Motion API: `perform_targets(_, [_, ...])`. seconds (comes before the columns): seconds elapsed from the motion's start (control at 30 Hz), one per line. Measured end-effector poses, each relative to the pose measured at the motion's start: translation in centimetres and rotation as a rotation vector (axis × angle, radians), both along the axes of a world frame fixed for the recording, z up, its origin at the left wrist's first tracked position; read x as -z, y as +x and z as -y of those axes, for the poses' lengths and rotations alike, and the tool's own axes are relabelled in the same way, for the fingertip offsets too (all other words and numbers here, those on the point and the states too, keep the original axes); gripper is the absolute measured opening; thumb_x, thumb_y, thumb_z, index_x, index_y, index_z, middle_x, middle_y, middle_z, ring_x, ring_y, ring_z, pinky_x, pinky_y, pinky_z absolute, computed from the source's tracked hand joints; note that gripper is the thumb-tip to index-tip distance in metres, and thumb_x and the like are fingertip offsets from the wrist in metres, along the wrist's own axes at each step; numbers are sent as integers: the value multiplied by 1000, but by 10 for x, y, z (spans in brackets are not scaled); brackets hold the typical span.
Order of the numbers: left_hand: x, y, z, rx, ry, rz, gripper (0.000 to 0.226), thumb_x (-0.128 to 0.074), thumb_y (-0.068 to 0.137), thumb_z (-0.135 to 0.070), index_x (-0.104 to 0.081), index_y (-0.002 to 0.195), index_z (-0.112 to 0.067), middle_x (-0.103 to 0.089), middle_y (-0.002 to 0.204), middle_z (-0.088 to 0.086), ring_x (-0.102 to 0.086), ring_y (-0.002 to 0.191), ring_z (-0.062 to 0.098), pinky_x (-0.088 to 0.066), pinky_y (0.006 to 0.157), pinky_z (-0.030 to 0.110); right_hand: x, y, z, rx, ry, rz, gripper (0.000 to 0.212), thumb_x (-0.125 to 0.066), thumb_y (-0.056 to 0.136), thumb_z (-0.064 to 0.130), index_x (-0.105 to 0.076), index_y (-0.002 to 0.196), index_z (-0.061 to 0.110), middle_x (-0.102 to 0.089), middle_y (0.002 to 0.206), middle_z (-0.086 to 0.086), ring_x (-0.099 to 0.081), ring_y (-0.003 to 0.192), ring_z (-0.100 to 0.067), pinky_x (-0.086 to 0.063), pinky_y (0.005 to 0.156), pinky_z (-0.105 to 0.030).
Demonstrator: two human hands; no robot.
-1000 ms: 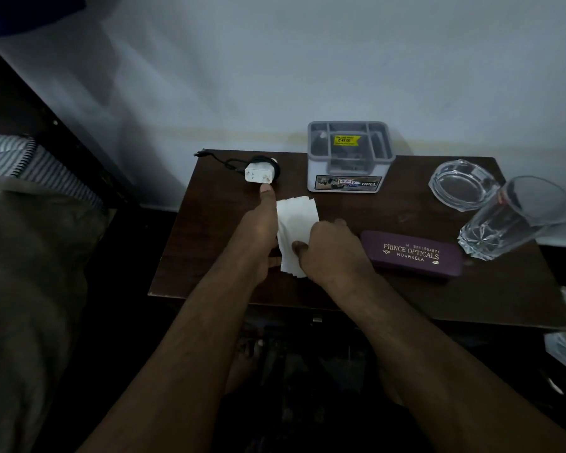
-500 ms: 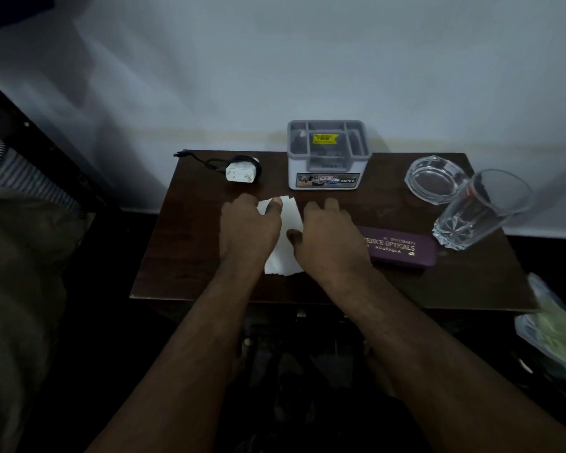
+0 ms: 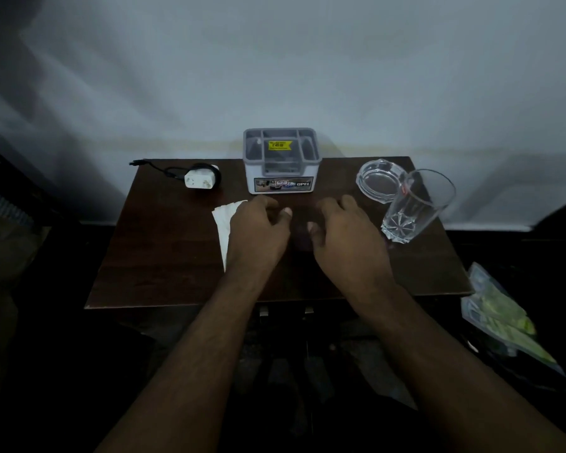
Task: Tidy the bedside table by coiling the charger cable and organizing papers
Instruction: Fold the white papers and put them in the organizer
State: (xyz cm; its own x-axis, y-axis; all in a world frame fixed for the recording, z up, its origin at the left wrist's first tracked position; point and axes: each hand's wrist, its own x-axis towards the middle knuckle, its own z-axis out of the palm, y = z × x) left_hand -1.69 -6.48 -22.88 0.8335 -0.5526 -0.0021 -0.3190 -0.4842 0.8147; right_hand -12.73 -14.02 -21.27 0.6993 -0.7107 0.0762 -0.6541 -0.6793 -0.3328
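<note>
Dark wooden bedside table [image 3: 164, 256] against a pale wall. Items: charger [image 3: 198, 180] with cable [image 3: 209, 170] wound around it, back left; grey organizer [image 3: 281, 161]; papers [image 3: 225, 223], stacked, partly under my left hand [image 3: 258, 233]. Right hand [image 3: 343, 237] beside it; both hands' fingers loosely curled, holding nothing. I judge the paper step is in hand. Next: square the stack and stow it.

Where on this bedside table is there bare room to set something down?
The dark wooden table is bare at its front-left, between the white charger plug and the white papers. The front-right corner below the clear drinking glass is bare too. Crowded: the back row, with the grey organizer box and glass ashtray.
</note>
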Motion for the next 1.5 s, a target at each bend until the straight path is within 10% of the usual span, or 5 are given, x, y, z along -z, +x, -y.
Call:
perform_targets(0.6, [13, 15, 13, -39, 198, 104, 38, -68, 93, -31, -67, 125, -10, -64, 127, 16, -58, 122, 31, -49, 102, 46, 13, -3, 32, -104, 72, -41, 42, -63, 95, 40, -58, 130, 18, -51, 127, -8, -50, 120, -29, -46, 98, -46])
perform_targets(0.83, [18, 28, -2, -292, 536, -81, 82, -81, 83, -32, -33, 143, -4, -34, 149, 23, -35, 139, 41, -41, 105, 54, 21, 37, 7, -188, 79, -13, 37, -60, 97, 38, -59, 128, 18, -51, 129, -9, -50, 122, -29, -43, 98, -45])
perform_targets(1.13, [27, 42, -15, -159, 257, -283, 57, -84, 81, -22, -57, 126, 0, -65, 127, 18, -64, 115, 35, -55, 93, 46, 24, 38, 4, -166, 113, 2, 36, -62, 97, 34, -60, 128, 16, -51, 128, -10, -51, 120, -30, -48, 99, -46])
perform_targets(1.3, [8, 49, -22, -20, -207, -517, 26, -84, 81, -16, -72, 103, -11, -78, 103, 12, -75, 92, 28, -63, 77, 41, 19, 40, 7, -2, 516, 359, 51, -70, 92, 43, -55, 134, 19, -62, 131, -2, -59, 120, -19, -53, 95, -39])
perform_targets(1.5, [2, 54, -44, 236, -252, -491, 25, -83, 80, -16, -75, 104, -11, -80, 97, 5, -77, 88, 18, -61, 68, 29, 13, 37, 7, -120, 1128, 513, 27, -77, 90, 26, -70, 115, 28, -78, 111, 9, -73, 97, -2, -56, 71, -14])
